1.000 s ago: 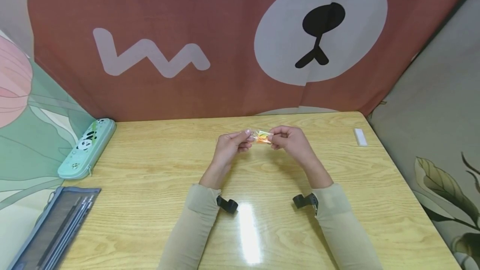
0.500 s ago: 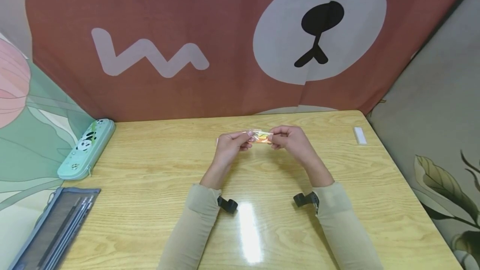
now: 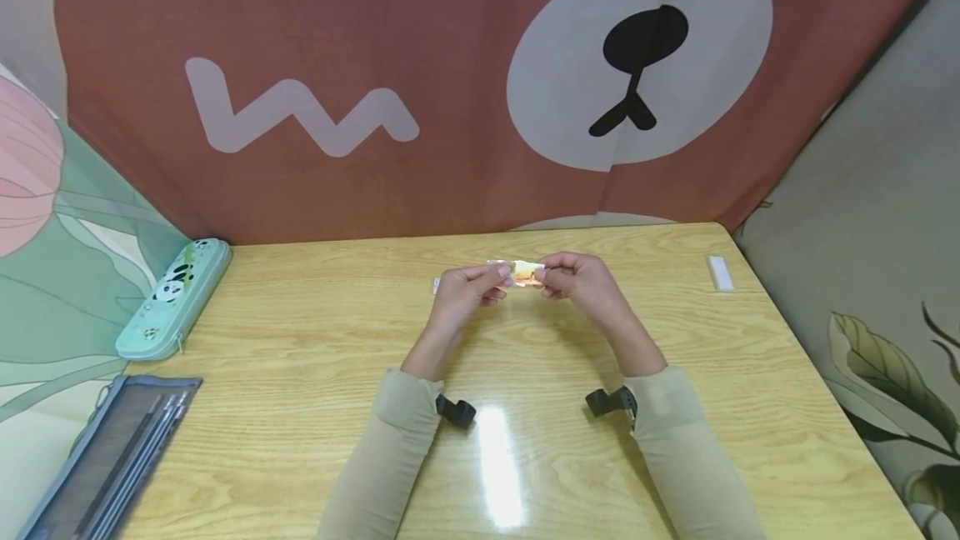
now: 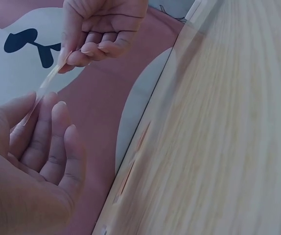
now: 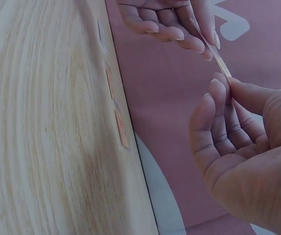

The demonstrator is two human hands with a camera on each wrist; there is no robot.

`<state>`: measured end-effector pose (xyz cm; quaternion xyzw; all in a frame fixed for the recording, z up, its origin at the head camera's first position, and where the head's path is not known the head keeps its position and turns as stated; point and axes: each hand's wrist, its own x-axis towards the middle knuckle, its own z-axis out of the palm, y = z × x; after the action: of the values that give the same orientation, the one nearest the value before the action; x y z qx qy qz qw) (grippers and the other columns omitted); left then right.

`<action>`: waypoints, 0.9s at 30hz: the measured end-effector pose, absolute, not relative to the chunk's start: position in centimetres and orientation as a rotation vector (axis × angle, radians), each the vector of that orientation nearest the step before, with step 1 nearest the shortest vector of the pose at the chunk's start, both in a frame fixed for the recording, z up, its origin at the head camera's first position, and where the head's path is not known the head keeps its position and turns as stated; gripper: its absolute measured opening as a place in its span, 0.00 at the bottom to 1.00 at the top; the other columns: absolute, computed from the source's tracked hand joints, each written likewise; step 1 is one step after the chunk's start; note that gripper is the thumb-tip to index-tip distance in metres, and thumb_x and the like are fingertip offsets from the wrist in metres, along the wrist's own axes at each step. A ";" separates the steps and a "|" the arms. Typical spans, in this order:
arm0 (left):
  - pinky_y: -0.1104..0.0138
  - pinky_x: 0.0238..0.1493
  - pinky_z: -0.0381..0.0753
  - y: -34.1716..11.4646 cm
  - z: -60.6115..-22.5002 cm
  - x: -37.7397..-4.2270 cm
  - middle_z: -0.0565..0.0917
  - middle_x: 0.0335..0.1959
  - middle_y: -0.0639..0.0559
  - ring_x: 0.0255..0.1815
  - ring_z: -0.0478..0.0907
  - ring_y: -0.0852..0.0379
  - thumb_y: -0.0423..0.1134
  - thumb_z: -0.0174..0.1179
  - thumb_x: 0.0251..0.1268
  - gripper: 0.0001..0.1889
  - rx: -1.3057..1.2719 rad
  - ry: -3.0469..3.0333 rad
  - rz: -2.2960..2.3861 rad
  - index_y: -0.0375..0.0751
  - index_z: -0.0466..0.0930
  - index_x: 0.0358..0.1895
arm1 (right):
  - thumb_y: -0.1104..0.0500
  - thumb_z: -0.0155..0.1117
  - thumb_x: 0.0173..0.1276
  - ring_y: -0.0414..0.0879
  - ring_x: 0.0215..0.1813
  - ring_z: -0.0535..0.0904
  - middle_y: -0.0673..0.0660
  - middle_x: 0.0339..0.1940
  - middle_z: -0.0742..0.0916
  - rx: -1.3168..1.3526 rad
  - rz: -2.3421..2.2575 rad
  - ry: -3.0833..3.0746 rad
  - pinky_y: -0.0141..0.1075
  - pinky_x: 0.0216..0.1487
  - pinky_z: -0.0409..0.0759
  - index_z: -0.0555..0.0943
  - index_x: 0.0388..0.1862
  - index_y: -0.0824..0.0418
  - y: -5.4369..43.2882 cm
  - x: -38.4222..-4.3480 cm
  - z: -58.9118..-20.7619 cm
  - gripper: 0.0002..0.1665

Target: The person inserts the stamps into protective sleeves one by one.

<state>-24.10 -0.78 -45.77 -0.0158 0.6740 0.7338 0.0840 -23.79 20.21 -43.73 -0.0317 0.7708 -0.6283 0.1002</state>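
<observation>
A small, flat, clear plastic packet with yellow and orange print (image 3: 527, 272) is held up near the table's far edge. My left hand (image 3: 456, 298) pinches its left end between thumb and forefinger. The right hand (image 3: 592, 290) pinches the other end the same way. Seen from the left wrist, the packet (image 4: 47, 81) is thin and nearly edge-on, spanning the gap between both hands. Flat orange strips with clear ends (image 5: 117, 110) lie on the table by its edge in the right wrist view; what they are is unclear.
A mint panda pencil case (image 3: 174, 298) and a blue mesh pouch with pencils (image 3: 112, 461) lie at the left. A small white block (image 3: 721, 273) lies at the right. Behind the wooden table (image 3: 315, 332) hangs a brown bear-print cloth (image 3: 450, 182).
The packet has tilted slightly, so its printed face looks paler and brighter. My left thumb has shifted a little to the right along it. The right hand has hardly moved.
</observation>
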 end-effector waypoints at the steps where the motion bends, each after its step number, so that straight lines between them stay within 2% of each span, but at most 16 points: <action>1: 0.69 0.34 0.85 -0.7 -45.8 -24.1 0.91 0.36 0.50 0.26 0.85 0.64 0.41 0.71 0.63 0.15 -0.052 2.010 2.184 0.35 0.90 0.48 | 0.59 0.64 0.74 0.41 0.34 0.85 0.49 0.34 0.87 -0.091 -1.855 2.277 0.43 0.48 0.88 0.81 0.55 0.71 20.2 -23.8 -43.7 0.19; 9: 0.60 0.41 0.88 -0.6 -45.8 -24.0 0.91 0.42 0.45 0.27 0.85 0.63 0.44 0.70 0.65 0.17 -0.046 2.059 2.100 0.36 0.89 0.50 | 0.58 0.64 0.73 0.46 0.37 0.86 0.48 0.34 0.87 -0.071 -1.843 2.276 0.47 0.50 0.88 0.82 0.57 0.70 20.1 -23.8 -43.9 0.20; 12: 0.56 0.43 0.88 -0.9 -45.6 -24.0 0.90 0.43 0.45 0.30 0.87 0.59 0.46 0.70 0.65 0.20 0.002 2.088 2.083 0.45 0.85 0.58 | 0.57 0.64 0.74 0.44 0.36 0.85 0.49 0.35 0.87 -0.066 -1.835 2.287 0.46 0.50 0.88 0.81 0.58 0.70 20.2 -23.8 -43.9 0.21; 14: 0.55 0.43 0.88 -1.2 -45.4 -24.0 0.89 0.45 0.46 0.34 0.88 0.56 0.47 0.71 0.64 0.25 0.056 2.149 2.057 0.54 0.81 0.64 | 0.56 0.63 0.75 0.42 0.35 0.85 0.50 0.36 0.87 -0.061 -1.833 2.294 0.46 0.50 0.88 0.81 0.59 0.69 20.3 -23.8 -43.8 0.21; 16: 0.56 0.41 0.88 -1.5 -45.2 -24.1 0.88 0.49 0.48 0.38 0.87 0.54 0.47 0.73 0.62 0.30 0.150 2.264 1.999 0.63 0.75 0.68 | 0.56 0.63 0.75 0.41 0.35 0.85 0.50 0.38 0.87 -0.060 -1.833 2.298 0.46 0.51 0.88 0.81 0.60 0.68 20.5 -23.8 -43.7 0.22; 19: 0.62 0.36 0.87 -1.9 -45.0 -24.1 0.85 0.52 0.53 0.42 0.86 0.55 0.46 0.75 0.59 0.35 0.312 2.488 1.822 0.70 0.72 0.69 | 0.55 0.63 0.75 0.42 0.35 0.85 0.51 0.38 0.87 -0.057 -1.847 2.294 0.47 0.51 0.87 0.81 0.60 0.68 20.6 -23.7 -43.5 0.22; 22: 0.65 0.34 0.86 -2.1 -44.9 -24.0 0.83 0.53 0.55 0.41 0.86 0.56 0.46 0.76 0.58 0.34 0.444 2.635 1.669 0.67 0.74 0.68 | 0.55 0.63 0.75 0.43 0.36 0.85 0.51 0.38 0.87 -0.069 -1.855 2.288 0.45 0.50 0.87 0.80 0.61 0.69 20.6 -23.7 -43.4 0.22; 27: 0.66 0.33 0.85 -2.2 -44.8 -23.8 0.85 0.52 0.55 0.40 0.86 0.58 0.45 0.75 0.59 0.29 0.528 2.708 1.575 0.58 0.80 0.65 | 0.58 0.62 0.76 0.39 0.34 0.84 0.47 0.36 0.86 -0.083 -1.868 2.261 0.41 0.47 0.88 0.79 0.61 0.71 20.7 -23.7 -43.5 0.22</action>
<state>-23.79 -2.21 -44.80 0.1662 0.8522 0.4958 -0.0176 -23.72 20.67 -43.50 -0.0282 0.7664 -0.6334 0.1036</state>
